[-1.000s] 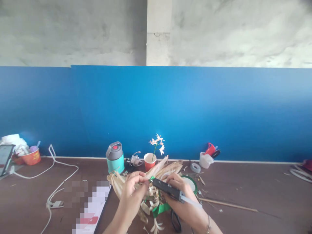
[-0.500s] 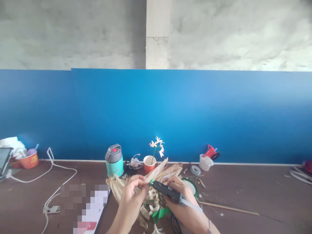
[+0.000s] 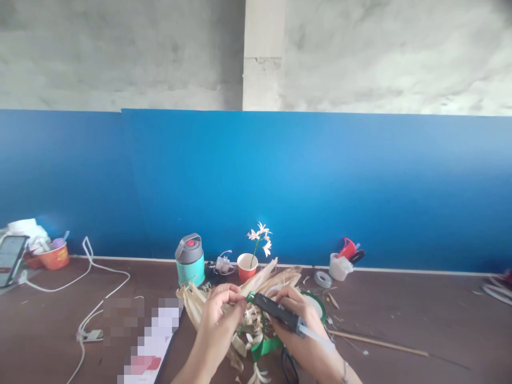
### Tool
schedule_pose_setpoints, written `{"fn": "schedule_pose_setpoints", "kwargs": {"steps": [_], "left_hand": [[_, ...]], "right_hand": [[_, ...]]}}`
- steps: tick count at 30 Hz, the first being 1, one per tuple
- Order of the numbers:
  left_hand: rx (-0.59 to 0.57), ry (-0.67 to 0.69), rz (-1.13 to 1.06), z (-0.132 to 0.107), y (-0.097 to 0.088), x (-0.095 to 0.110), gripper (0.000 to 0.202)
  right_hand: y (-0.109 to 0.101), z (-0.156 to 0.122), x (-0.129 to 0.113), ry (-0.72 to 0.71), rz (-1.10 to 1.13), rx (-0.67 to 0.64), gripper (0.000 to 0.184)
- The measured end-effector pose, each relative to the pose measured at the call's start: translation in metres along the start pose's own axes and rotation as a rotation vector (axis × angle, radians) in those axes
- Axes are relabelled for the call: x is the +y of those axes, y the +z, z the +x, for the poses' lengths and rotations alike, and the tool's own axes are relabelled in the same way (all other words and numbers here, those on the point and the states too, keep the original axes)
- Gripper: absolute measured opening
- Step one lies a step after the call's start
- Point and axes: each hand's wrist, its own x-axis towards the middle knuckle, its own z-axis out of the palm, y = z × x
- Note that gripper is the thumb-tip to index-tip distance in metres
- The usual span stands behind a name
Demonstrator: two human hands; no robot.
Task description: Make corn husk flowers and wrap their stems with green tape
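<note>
My right hand (image 3: 298, 320) grips a black glue gun (image 3: 278, 312) with a clear glue stick at its back; its nozzle points left. My left hand (image 3: 220, 312) is closed in a pinch right at the nozzle tip, on a small piece I cannot make out. Beneath both hands lies a pile of dried corn husks (image 3: 276, 280) and husk scraps. A strip of green ribbon (image 3: 266, 345) lies under the hands. Black scissors (image 3: 288, 365) lie near my right wrist.
A teal flask (image 3: 190, 260), a red paper cup holding a husk flower (image 3: 247, 265), a tape roll (image 3: 321, 278), and a white cup with tools (image 3: 339, 265) stand along the blue wall. A white cable (image 3: 92, 298) runs at left. A thin stick (image 3: 376, 341) lies at right.
Both hands keep their hold and stay together over the husks. The view has shifted slightly; nothing else on the table has moved.
</note>
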Motion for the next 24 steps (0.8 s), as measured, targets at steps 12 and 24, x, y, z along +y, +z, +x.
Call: {"fn": "schedule_pose_setpoints", "kwargs": {"steps": [12, 24], "left_hand": [[0.028, -0.013, -0.025, -0.0021, 0.0024, 0.0025, 0.02], [0.044, -0.006, -0.007, -0.0015, 0.0025, 0.002, 0.019]], "right_hand": [[-0.0014, -0.0002, -0.0025, -0.028, -0.017, -0.028, 0.013], [-0.0014, -0.0003, -0.0012, -0.02, 0.009, -0.003, 0.011]]}}
